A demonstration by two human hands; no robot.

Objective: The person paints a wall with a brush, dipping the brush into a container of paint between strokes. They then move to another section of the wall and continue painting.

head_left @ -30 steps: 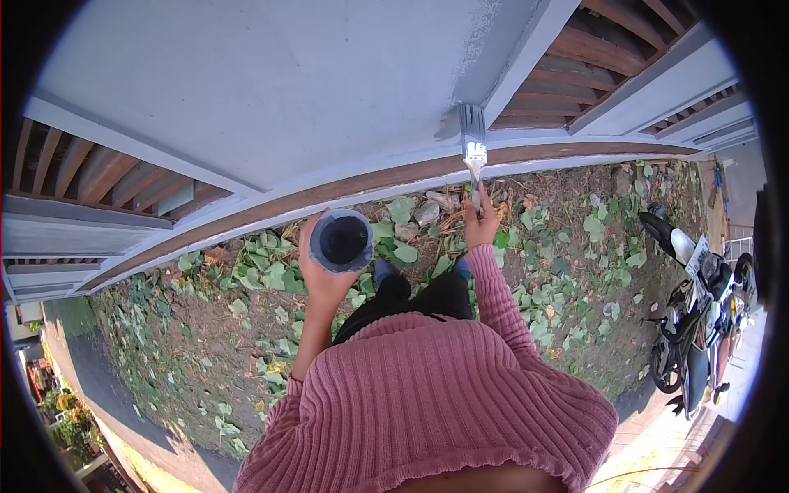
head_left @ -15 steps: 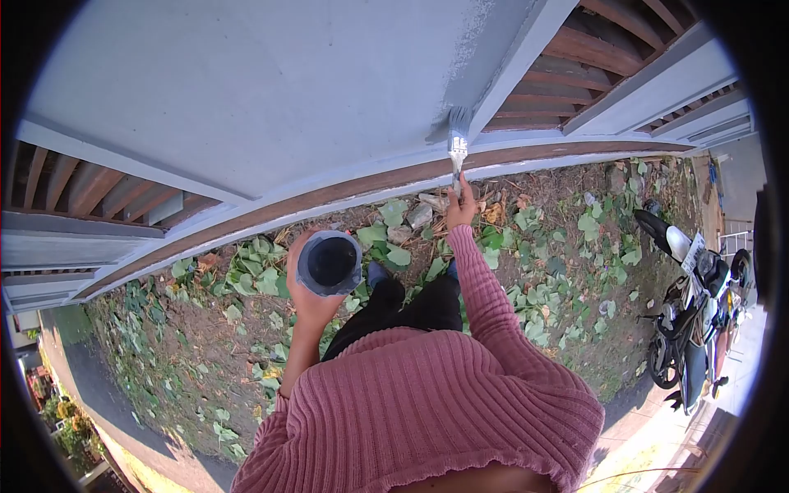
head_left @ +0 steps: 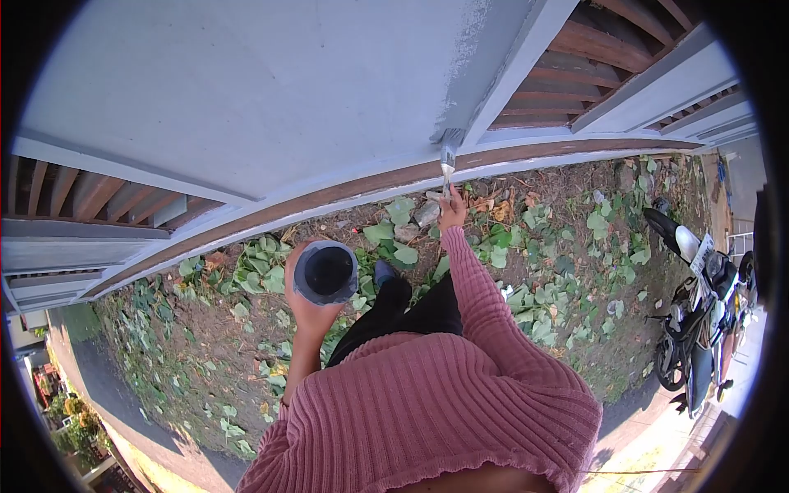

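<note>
At centre frame, right hand [head_left: 451,215] grips the paintbrush [head_left: 448,161] by its handle, long axis running up-frame, bristles touching the grey fence panel [head_left: 246,90] at its lower rail. Left hand [head_left: 308,300], lower left, is wrapped around the paint cup [head_left: 327,272].

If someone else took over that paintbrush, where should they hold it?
Probably by the bare handle, where the right hand grips it now, coming from below. The brush points up with its wet bristles against the grey wall, so only the lower end looks clean to grab.
</note>
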